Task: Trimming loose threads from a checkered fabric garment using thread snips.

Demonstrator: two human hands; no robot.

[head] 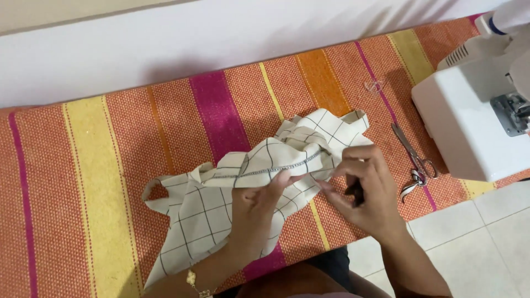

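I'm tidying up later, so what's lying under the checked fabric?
The checked fabric lies on a striped mat in orange, yellow and magenta. Both hands pinch its stitched edge. Anything beneath its folds is covered; scissors lie beside it, not under.

Both forearms rise from the bottom edge of the frame, just right of centre, and lean toward each other. The left hand [255,212] sits in the lower middle, back of the hand toward the camera, wrist bent slightly, its fingers curled upward and pinched closed at their tips near the frame's centre. A thin gold bracelet [194,281] circles the left wrist at the bottom. The right hand [365,194] lies just right of centre, fingers bent and drawn in, thumb and forefinger pointing left toward the left fingertips, the two hands nearly touching.
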